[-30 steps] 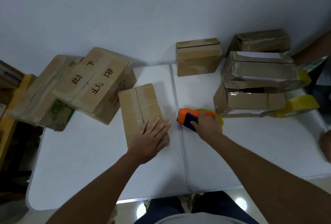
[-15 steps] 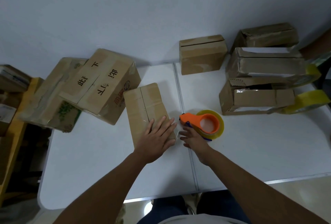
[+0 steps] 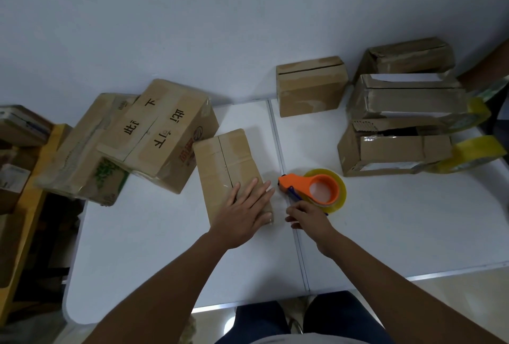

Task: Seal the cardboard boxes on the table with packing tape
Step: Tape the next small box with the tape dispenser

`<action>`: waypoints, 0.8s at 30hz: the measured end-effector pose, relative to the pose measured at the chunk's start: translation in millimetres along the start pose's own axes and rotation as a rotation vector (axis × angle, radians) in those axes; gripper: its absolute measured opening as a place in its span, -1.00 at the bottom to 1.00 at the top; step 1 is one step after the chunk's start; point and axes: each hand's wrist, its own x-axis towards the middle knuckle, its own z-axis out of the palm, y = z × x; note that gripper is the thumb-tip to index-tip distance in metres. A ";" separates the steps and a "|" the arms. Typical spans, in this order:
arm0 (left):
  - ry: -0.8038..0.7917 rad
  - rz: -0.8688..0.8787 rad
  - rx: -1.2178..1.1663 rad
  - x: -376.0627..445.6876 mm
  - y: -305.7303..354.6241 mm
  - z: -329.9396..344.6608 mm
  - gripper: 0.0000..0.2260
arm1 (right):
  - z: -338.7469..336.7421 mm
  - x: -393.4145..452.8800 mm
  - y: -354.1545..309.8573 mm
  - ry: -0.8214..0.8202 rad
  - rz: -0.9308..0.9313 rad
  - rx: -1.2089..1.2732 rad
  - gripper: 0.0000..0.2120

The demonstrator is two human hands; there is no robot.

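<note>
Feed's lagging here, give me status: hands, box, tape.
Left hand flat on small box, seam untaped. Right hand at tape dispenser, which lies on table; grip unclear. Nothing in the way.

1. A pale blue-grey wall [image 3: 192, 27] is seen behind the work surface, filling the upper part of the view.
2. A yellow wooden piece of furniture [image 3: 30, 200] is placed at the left edge, with dim clutter [image 3: 16, 134] stacked on and beside it; what the clutter is cannot be told.
3. Dark trousers [image 3: 275, 319] are seen at the bottom edge, above a pale glossy floor [image 3: 454, 288] on which bright spots are reflected.
</note>
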 end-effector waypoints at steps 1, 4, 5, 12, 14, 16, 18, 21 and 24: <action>0.002 0.004 -0.014 0.0 -0.5 -0.5 -0.46 | 0.9 -0.6 -1.3 0.004 -0.010 -0.014 -0.90; -0.029 0.025 -0.075 0.1 -4.6 -5.0 -0.42 | 0.1 -2.7 -3.5 0.009 -0.041 -0.056 -0.91; -0.049 0.038 -0.078 -1.0 -7.0 -6.5 -0.40 | -1.4 -3.3 -3.5 0.010 -0.050 -0.070 -0.91; 0.037 0.091 0.077 -8.2 -14.3 1.4 -0.39 | -4.0 -0.6 3.9 0.043 -0.123 -0.136 -0.87; 0.053 0.093 0.140 -7.7 -12.9 4.0 -0.36 | -3.1 0.5 6.7 0.063 -0.164 -0.160 -0.89; 0.060 0.087 0.195 -8.1 -11.3 6.5 -0.31 | -1.9 2.7 9.0 0.080 -0.197 -0.167 -0.90; 0.058 0.068 0.210 -9.2 -9.8 6.3 -0.27 | -1.1 3.5 9.1 0.091 -0.204 -0.162 -0.89; 0.032 0.063 0.128 -9.7 -8.8 -0.6 -0.20 | 0.1 3.1 6.7 0.094 -0.219 -0.144 -0.86; 0.044 0.030 0.046 -8.5 -8.0 -5.5 -0.31 | 3.1 4.2 5.2 0.107 -0.241 -0.119 -0.81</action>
